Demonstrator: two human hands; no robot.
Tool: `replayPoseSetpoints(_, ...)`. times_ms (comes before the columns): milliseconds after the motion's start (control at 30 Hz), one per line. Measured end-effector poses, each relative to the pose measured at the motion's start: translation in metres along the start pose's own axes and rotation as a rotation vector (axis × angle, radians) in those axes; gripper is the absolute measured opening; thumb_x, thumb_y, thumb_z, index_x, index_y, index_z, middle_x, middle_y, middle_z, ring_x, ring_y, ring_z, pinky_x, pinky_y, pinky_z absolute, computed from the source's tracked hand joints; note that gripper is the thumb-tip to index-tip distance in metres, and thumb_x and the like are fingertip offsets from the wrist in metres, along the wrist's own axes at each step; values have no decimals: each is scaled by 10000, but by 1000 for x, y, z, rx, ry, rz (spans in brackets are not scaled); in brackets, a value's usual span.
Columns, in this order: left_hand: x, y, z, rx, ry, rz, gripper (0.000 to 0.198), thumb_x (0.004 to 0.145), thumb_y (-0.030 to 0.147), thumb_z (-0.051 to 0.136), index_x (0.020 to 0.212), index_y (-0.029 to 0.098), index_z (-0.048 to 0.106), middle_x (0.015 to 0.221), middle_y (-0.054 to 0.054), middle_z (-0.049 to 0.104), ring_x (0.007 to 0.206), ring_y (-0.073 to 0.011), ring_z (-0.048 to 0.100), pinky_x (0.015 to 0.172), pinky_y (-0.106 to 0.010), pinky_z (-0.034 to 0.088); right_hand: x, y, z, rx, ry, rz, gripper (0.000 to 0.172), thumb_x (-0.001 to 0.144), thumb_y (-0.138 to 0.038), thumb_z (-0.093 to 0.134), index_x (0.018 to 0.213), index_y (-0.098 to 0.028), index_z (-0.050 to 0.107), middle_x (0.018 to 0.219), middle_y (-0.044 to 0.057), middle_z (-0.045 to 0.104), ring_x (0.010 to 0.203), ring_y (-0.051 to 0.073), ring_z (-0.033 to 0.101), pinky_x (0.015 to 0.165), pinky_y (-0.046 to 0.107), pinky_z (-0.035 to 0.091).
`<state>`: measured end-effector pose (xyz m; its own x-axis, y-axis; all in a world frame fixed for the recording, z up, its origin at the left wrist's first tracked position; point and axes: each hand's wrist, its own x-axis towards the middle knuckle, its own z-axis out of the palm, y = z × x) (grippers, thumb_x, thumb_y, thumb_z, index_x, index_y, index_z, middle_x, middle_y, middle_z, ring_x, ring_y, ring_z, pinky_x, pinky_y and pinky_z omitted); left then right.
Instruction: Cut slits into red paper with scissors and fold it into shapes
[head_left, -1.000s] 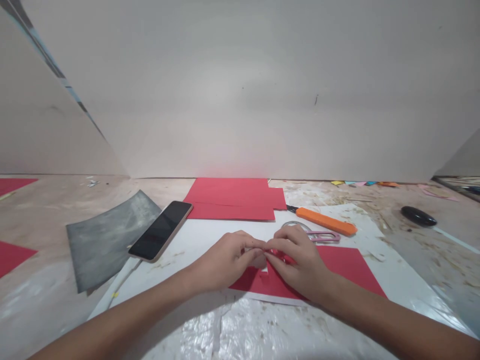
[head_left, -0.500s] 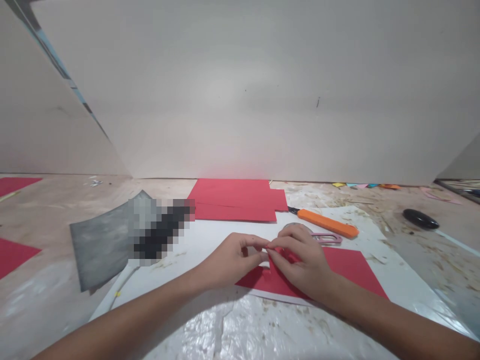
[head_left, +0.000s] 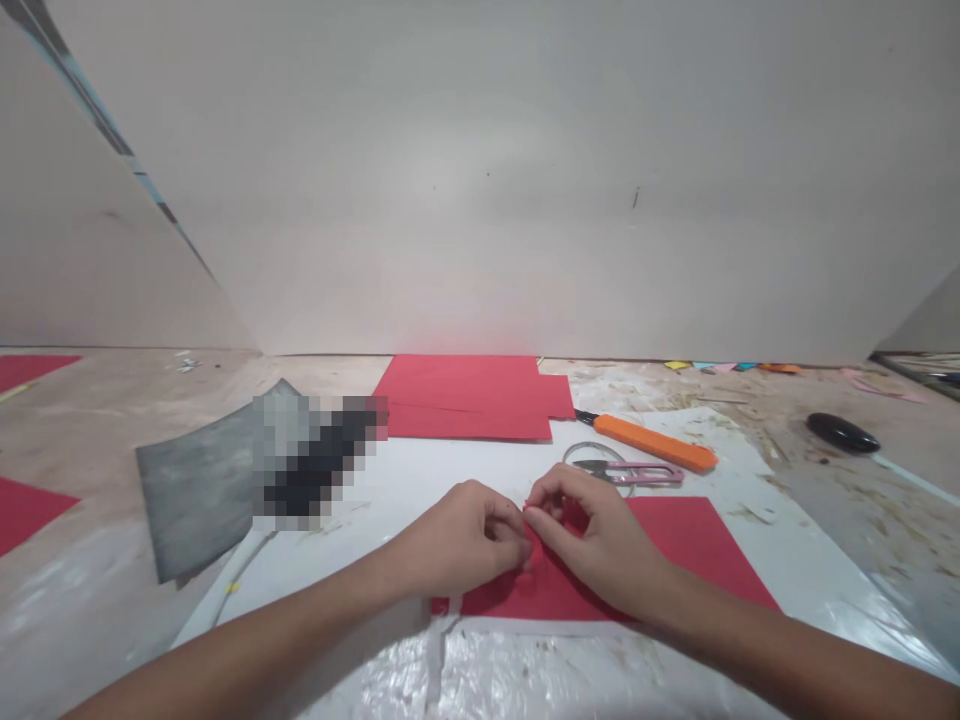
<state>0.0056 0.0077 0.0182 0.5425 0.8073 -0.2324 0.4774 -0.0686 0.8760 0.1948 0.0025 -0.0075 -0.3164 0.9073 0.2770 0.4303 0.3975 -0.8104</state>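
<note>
Here, both hands meet on a red paper sheet (head_left: 690, 545) lying flat on the white board (head_left: 420, 480).

The left hand (head_left: 461, 540) is curled, fingertips pressed down at the sheet's near-left part; the right hand (head_left: 592, 540) pinches a small raised bit of the same red paper between thumb and forefinger. The sheet is plain matte red, its left edge irregular. Just beyond it lie pink-handled snips (head_left: 630, 470) and an orange utility knife (head_left: 652, 443).
</note>
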Motion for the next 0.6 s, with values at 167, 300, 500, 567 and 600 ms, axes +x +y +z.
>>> replayPoseSetpoints(167, 6, -3, 2, -18, 117, 74, 199, 857, 279, 555, 803, 156, 701, 678, -33, 692, 577, -116, 577, 538, -218, 411, 2, 0, -3, -27, -16, 27, 58, 870, -217, 586, 820, -229, 613, 775, 1, 617, 714, 174, 533, 670, 325, 426)
replayPoseSetpoints(300, 11, -10, 5, -4, 227, 125, 183, 852, 299, 608, 881, 169, 735, 656, -20, 685, 565, -112, 587, 528, -210, 421, 3, 2, -3, -54, 1, 6, 63, 870, -199, 587, 819, -226, 609, 747, -5, 598, 696, 169, 526, 645, 311, 413)
replayPoseSetpoints(500, 15, -17, 2, 12, 323, 135, 135, 815, 270, 660, 803, 168, 749, 680, -21, 708, 539, -104, 563, 565, -228, 466, 5, 4, -3, -85, 16, -53, 125, 891, -257, 611, 773, -217, 621, 746, 15, 633, 675, 167, 530, 620, 305, 406)
replayPoseSetpoints(567, 16, -18, 1, 32, 342, 151, 124, 807, 257, 664, 783, 169, 747, 666, -18, 706, 529, -102, 554, 549, -222, 456, 5, 5, -5, -80, 9, -72, 130, 894, -262, 613, 775, -220, 645, 770, 23, 653, 704, 175, 552, 658, 321, 426)
replayPoseSetpoints(600, 16, -18, 1, 43, 351, 165, 118, 806, 250, 662, 775, 171, 745, 659, -16, 705, 523, -100, 551, 537, -216, 448, 6, 6, -5, -80, 5, -89, 124, 895, -255, 611, 786, -223, 660, 784, 26, 662, 726, 180, 566, 682, 330, 434)
